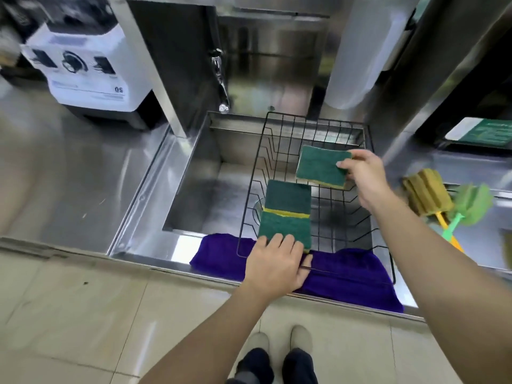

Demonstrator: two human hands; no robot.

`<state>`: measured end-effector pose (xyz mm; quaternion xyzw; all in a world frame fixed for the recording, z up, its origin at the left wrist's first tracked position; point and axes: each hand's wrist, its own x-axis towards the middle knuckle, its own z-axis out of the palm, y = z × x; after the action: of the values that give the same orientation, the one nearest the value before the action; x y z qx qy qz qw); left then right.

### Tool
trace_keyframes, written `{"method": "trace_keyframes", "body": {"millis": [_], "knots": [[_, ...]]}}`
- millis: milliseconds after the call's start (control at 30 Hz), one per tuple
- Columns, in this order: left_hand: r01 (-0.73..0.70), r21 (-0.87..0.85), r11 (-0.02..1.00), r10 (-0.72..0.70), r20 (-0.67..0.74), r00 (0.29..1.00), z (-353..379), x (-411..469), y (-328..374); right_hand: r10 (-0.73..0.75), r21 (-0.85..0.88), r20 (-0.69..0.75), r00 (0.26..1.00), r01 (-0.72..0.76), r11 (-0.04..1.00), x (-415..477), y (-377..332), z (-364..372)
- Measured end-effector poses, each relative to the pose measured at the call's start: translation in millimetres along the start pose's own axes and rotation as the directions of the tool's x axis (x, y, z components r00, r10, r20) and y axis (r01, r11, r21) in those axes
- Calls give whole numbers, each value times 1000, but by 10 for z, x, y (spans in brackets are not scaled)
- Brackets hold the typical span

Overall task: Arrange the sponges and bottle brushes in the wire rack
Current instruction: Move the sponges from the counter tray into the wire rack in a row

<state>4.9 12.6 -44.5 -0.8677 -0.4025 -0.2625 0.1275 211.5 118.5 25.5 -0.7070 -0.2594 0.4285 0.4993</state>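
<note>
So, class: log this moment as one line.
left hand: on near sponges | right hand: holding far sponge over wire rack | bottle brushes: on counter

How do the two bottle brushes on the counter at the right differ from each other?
The olive-yellow bottle brush has a blocky, ribbed sponge head and an orange handle; the light green bottle brush has a flatter, ragged head and a green handle. The olive-yellow one lies nearer the wire rack. Both lie outside the rack, their handles crossing.

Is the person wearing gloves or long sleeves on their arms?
No. Both the left hand and the right hand are bare, with no gloves, rings or watch showing. Both forearms are uncovered too; no sleeve reaches into view.
</note>
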Motion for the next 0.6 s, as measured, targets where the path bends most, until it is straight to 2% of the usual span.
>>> {"method": "trace_keyframes", "body": {"millis": [100,233,367,600], "knots": [[11,-13,1000,-11,-8,1000,1,4,8,25,14,40,999,-26,1000,156,-3,137],[12,-31,999,-13,-27,1000,-9,9,9,61,-58,22,998,-59,997,324,44,345],[24,-36,999,-25,-21,999,-17,15,8,93,-117,85,992,-82,990,393,147,570],[28,-48,998,-28,-17,999,-35,20,6,72,-366,149,986,-12,930,407,339,656]]}}
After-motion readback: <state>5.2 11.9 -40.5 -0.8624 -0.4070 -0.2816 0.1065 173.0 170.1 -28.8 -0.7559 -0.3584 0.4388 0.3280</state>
